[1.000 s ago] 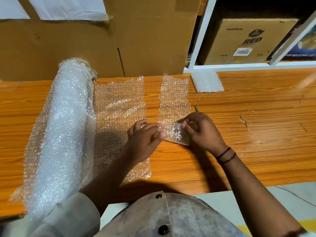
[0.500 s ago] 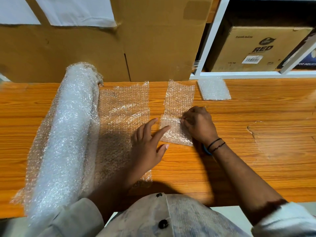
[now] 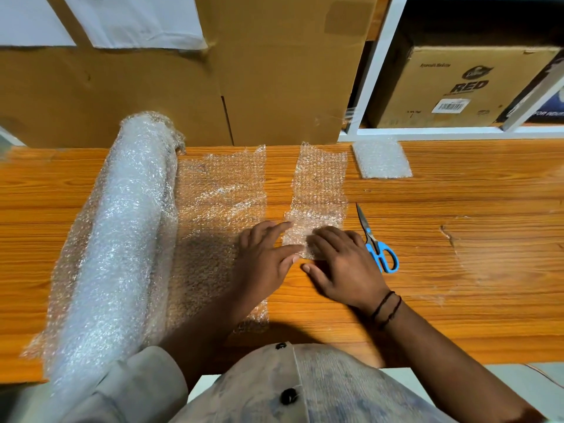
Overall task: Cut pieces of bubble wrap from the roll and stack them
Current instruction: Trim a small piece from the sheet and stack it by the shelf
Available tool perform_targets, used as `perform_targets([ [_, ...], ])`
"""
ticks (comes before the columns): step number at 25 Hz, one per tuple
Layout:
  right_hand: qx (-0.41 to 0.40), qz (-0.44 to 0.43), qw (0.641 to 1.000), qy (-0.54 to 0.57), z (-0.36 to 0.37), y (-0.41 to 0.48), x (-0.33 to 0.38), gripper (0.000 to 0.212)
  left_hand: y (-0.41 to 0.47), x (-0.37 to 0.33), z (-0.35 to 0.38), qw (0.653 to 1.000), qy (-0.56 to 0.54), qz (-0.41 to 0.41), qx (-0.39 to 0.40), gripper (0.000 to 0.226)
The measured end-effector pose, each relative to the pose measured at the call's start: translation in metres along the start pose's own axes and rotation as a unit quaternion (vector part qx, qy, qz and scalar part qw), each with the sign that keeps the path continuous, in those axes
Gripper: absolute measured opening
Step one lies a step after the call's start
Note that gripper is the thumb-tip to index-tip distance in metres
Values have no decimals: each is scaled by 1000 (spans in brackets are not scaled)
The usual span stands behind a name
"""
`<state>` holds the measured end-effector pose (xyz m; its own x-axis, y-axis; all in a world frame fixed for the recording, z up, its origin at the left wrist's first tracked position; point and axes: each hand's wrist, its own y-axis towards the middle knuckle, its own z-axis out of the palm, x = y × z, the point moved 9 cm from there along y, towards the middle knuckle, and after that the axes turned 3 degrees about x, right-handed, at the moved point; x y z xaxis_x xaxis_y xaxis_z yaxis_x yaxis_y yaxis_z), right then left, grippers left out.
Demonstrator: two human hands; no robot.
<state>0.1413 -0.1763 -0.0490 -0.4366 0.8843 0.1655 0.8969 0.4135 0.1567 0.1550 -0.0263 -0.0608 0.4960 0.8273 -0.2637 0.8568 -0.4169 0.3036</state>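
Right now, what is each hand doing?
Left hand: open, pressing flat on the bubble wrap strip.
Right hand: open, pressing the same strip.

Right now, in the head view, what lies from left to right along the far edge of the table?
bubble wrap roll → unrolled sheet still joined to the roll → cut strip → stack of cut pieces
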Motion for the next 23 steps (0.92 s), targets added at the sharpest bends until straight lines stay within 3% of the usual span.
perform_targets([
  [5,-6,14,1000,21,0,-11,-3,55,-1,-17,-16,993,-105,52,-24,19],
  [10,-40,54,994,84,-12,-15,-14,31,-3,-10,-3,987,-148,25,62,63],
  [14,-67,105,978,169,-29,-13,-31,21,8,8,-2,979,-191,-38,66,79],
  [18,-53,194,931,305,-28,4,-57,34,19,15,-5,960,-266,-82,34,87],
  [23,-68,206,928,302,-28,35,-76,52,24,16,2,969,-230,-85,17,100],
])
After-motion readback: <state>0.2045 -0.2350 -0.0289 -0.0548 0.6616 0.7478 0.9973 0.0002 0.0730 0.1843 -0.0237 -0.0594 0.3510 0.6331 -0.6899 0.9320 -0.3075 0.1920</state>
